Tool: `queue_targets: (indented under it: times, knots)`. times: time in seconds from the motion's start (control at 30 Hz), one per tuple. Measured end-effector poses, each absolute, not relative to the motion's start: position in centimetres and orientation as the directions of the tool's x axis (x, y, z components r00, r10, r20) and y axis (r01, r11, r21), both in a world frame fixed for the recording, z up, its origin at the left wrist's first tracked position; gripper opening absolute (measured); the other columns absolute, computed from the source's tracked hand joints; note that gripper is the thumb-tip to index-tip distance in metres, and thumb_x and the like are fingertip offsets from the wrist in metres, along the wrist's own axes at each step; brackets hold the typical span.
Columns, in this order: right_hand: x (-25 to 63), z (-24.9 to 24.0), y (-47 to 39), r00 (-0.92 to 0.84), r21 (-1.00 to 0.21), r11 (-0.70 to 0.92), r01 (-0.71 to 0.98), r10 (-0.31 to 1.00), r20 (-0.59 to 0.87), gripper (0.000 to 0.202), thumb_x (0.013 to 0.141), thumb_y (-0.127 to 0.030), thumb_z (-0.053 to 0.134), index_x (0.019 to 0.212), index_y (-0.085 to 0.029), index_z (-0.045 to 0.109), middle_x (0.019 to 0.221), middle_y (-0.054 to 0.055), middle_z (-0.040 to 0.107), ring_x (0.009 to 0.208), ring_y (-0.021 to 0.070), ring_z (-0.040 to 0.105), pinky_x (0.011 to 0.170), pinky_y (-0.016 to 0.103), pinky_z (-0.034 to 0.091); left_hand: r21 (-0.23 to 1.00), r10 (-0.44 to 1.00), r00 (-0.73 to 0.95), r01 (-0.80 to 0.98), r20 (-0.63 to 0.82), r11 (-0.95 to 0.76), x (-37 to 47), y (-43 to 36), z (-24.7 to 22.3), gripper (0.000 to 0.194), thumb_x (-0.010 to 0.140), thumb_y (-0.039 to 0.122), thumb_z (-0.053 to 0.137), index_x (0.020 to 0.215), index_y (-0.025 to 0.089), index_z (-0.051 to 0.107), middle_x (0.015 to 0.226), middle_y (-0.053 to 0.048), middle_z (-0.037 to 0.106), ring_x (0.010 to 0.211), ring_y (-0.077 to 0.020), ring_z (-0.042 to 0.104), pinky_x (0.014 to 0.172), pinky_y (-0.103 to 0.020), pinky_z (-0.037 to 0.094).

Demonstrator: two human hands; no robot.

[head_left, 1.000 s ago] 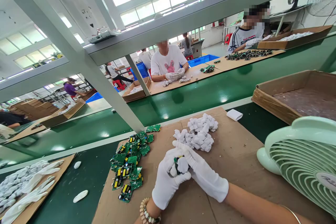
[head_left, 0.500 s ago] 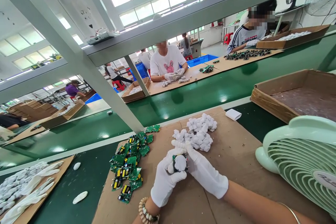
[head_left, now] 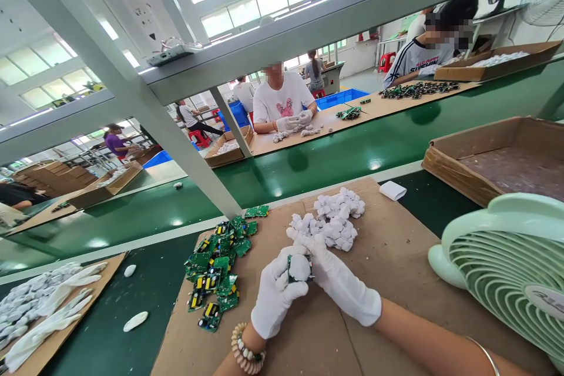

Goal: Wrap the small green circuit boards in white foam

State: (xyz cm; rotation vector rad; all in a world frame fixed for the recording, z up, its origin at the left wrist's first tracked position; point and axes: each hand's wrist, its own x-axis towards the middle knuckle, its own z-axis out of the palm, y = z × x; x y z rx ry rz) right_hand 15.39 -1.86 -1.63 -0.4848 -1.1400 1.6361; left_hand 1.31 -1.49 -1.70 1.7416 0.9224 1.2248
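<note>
Left hand (head_left: 273, 295) pinched a board (head_left: 290, 273) topped with a white lump (head_left: 300, 268), above the cardboard (head_left: 304, 343). Right hand (head_left: 346, 288) had fingers bunched at the board's far right edge; couldn't tell if they gripped. Board pile (head_left: 222, 264) lay left, lump pile (head_left: 340, 234) just far of the hands, fan (head_left: 506, 276) near right.

Gloved in white, the left hand (head_left: 274, 294) is held curled below the frame's center, thumb pointed right; close beside it, the right hand (head_left: 341, 282) is slanted toward the upper left, fingertips apparently bent though partly hidden. Bare forearms (head_left: 423, 333) are extended from the bottom edge.
</note>
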Motion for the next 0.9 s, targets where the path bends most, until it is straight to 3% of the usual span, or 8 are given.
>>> queue_targets:
  times: [0.2,0.33,0.47,0.6,0.67,0.73,0.8,0.9]
  knots:
    - [16.6,-1.2,-1.6,-0.391,-0.911,0.003,-0.413,0.903,0.180,0.042,0.086,-0.035,0.057,0.127,-0.026,0.053,0.126,0.002,0.055,0.128,0.0203,0.035,0.113,0.036,0.016,0.942,0.903,0.269,-0.069,0.335,-0.329,1.0,-1.5,-1.1,0.050,0.058,0.060,0.073,0.077,0.015,0.065,0.069,-0.002,0.054,0.066,-0.0163,0.049,0.061,-0.026,0.042]
    - [16.8,-0.8,-1.7,-0.410,-0.888,-0.006,-0.459,0.888,0.206,0.041,0.081,-0.034,0.063,0.120,-0.024,0.058,0.125,0.004,0.057,0.121,0.0237,0.045,0.107,0.039,0.031,0.940,0.899,0.275,-0.071,0.340,-0.334,1.0,-1.6,-1.0,0.047,0.059,0.057,0.074,0.057,0.015,0.053,0.062,0.001,0.049,0.060,-0.0134,0.044,0.056,-0.024,0.039]
    - [16.8,-0.5,-1.7,-0.408,-0.900,0.023,-0.436,0.886,0.220,0.034,0.081,-0.035,0.064,0.112,-0.022,0.061,0.120,0.006,0.061,0.114,0.0241,0.052,0.103,0.039,0.039,0.908,0.870,0.296,0.019,0.395,-0.419,0.9,-1.5,-1.0,0.049,0.060,0.058,0.072,0.053,0.015,0.049,0.058,0.001,0.050,0.062,-0.0136,0.045,0.058,-0.023,0.039]
    - [16.6,-0.4,-1.7,-0.377,-0.928,0.133,-0.349,0.886,0.269,0.030,0.083,-0.029,0.058,0.110,-0.020,0.062,0.118,0.008,0.062,0.111,0.0229,0.056,0.100,0.038,0.042,0.811,0.819,0.317,0.198,0.478,-0.550,0.6,-1.5,-1.0,0.045,0.062,0.058,0.070,0.085,0.020,0.066,0.087,-0.004,0.067,0.085,-0.0195,0.057,0.077,-0.028,0.046]
    - [16.5,-0.5,-1.7,-0.339,-0.927,0.191,-0.322,0.891,0.301,0.026,0.081,-0.025,0.056,0.106,-0.020,0.062,0.110,0.007,0.065,0.099,0.0212,0.061,0.094,0.036,0.047,0.736,0.764,0.349,0.241,0.542,-0.632,0.5,-1.5,-1.0,0.049,0.063,0.055,0.071,0.101,0.023,0.065,0.098,-0.005,0.068,0.094,-0.0205,0.058,0.084,-0.029,0.046]
    - [16.4,-0.5,-1.7,-0.300,-0.925,0.244,-0.292,0.895,0.331,0.023,0.079,-0.023,0.054,0.100,-0.019,0.063,0.099,0.006,0.067,0.087,0.0196,0.064,0.087,0.035,0.051,0.680,0.718,0.362,0.251,0.594,-0.689,0.6,-1.6,-1.0,0.050,0.062,0.050,0.074,0.103,0.024,0.064,0.103,-0.005,0.068,0.097,-0.0207,0.058,0.086,-0.030,0.046]
    - [16.4,-0.5,-1.7,-0.300,-0.928,0.243,-0.281,0.897,0.326,0.023,0.077,-0.023,0.055,0.099,-0.019,0.063,0.097,0.005,0.067,0.087,0.0201,0.064,0.087,0.036,0.051,0.699,0.728,0.360,0.236,0.583,-0.676,0.6,-1.6,-1.0,0.050,0.060,0.050,0.076,0.102,0.024,0.065,0.104,-0.006,0.068,0.097,-0.0220,0.058,0.086,-0.032,0.046]
    - [16.6,-0.3,-1.9,-0.364,-0.930,0.105,-0.353,0.900,0.240,0.031,0.078,-0.025,0.058,0.109,-0.020,0.061,0.112,0.006,0.064,0.107,0.0228,0.057,0.100,0.038,0.042,0.860,0.839,0.338,0.137,0.426,-0.492,0.6,-1.6,-1.2,0.055,0.058,0.061,0.072,0.093,0.020,0.068,0.091,-0.007,0.068,0.086,-0.0231,0.059,0.078,-0.034,0.048]
